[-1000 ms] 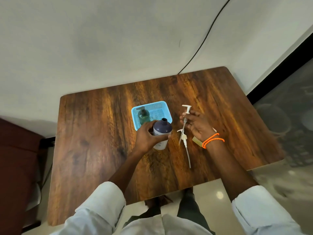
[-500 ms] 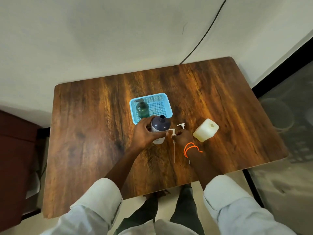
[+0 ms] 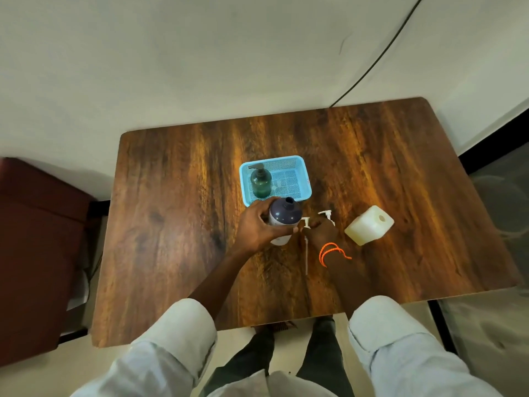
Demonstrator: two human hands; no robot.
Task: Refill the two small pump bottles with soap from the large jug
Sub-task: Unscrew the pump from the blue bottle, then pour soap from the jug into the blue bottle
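Observation:
My left hand [image 3: 259,228] grips a dark purple bottle [image 3: 284,214] with a white lower body and an open neck, which stands upright on the table. My right hand [image 3: 321,231], with orange bands at the wrist, is closed over a white pump [image 3: 306,222] whose dip tube [image 3: 306,257] lies along the table toward me. A second white pump head [image 3: 327,214] lies just beyond the fingers. The cream jug [image 3: 367,226] stands to the right with its mouth uncapped. A green pump bottle [image 3: 260,182] stands in the left of the blue basket [image 3: 303,179].
The wooden table [image 3: 171,224] sits against a white wall, with a black cable running up the wall at the back right. A dark red seat [image 3: 37,239] stands to the left. Small white pieces [image 3: 279,185] lie on the basket floor.
My right hand has come down from holding the pump raised and now rests low on the table beside the bottle. The jug has come into sight. My left hand stays on the purple bottle.

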